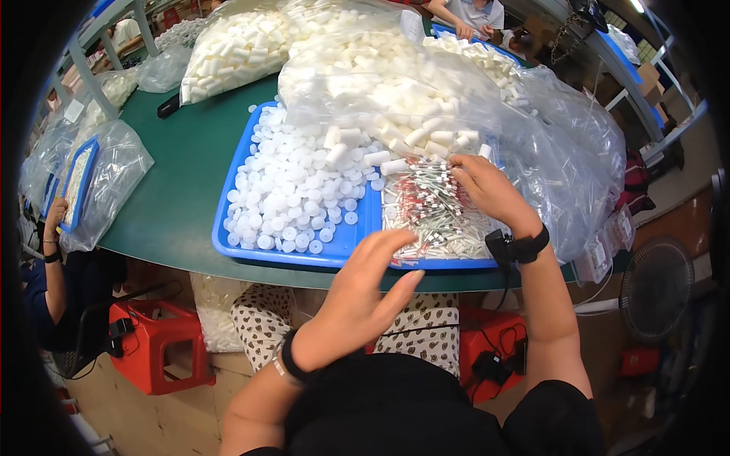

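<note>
A blue divided tray lies at the table's near edge. White translucent plastic discs fill its left compartment. In the right one is a heap of small thin parts with white, silver and red pieces. My left hand is over the tray's front edge, thumb and fingers apart, holding nothing. My right hand is at the heap's right side, fingers bent and closed against it; whatever they grip is too small to make out. White foam cylinders spill from a clear bag onto the tray's back.
Another bag of foam cylinders stands behind on the green table. Clear plastic bags bulge at the right. A co-worker's hand holds a blue tray at the left. Red stools and a fan stand below the table.
</note>
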A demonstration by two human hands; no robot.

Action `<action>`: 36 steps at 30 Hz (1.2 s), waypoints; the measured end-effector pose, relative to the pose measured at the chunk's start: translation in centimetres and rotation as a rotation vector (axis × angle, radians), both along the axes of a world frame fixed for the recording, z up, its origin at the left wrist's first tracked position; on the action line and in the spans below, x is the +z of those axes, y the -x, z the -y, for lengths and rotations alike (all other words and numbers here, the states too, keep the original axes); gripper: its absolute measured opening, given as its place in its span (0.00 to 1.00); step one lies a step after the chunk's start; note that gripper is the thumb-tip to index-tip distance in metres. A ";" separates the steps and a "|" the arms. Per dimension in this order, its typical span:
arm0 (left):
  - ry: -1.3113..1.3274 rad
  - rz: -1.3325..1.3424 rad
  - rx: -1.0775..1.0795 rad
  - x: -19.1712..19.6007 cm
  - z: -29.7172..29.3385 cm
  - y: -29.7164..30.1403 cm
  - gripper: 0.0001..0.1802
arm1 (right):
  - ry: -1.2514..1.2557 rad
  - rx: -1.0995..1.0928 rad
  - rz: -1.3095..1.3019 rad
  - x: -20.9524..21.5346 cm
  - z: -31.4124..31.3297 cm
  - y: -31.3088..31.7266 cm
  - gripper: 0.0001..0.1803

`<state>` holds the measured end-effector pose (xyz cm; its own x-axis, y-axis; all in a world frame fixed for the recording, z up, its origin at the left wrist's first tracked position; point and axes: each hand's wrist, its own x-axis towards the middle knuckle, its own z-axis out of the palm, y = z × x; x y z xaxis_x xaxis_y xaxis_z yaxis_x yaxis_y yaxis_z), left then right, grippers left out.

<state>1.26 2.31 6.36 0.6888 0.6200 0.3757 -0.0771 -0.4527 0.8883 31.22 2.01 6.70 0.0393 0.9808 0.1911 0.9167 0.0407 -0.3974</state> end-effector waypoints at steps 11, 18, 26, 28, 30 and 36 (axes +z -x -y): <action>-0.558 -0.342 0.123 -4.1 -5.0 -12.5 0.55 | 0.269 0.193 0.103 1.6 0.0 -2.2 0.44; -0.516 -0.595 0.071 -4.9 -5.7 -13.1 0.60 | 0.269 0.198 0.450 0.3 -0.3 -1.4 0.44; -0.508 -0.581 0.108 -5.4 -5.3 -13.4 0.58 | 0.218 0.205 0.438 -0.2 -0.6 -1.8 0.25; -0.519 -0.564 0.120 -5.5 -5.2 -13.3 0.58 | 0.238 0.194 0.463 -0.5 -0.9 -1.8 0.22; -0.524 -0.549 0.122 -5.6 -5.1 -13.4 0.57 | 0.251 0.184 0.478 -0.5 -0.9 -1.8 0.19; -0.510 -0.525 0.132 -5.7 -4.8 -13.4 0.56 | 0.242 0.185 0.525 -0.7 -1.1 -1.8 0.19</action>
<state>14.61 7.14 0.68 0.7891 0.5462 0.2811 0.3828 -0.7951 0.4703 33.04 3.08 6.00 -0.1756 0.9803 -0.0907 0.9790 0.1836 0.0886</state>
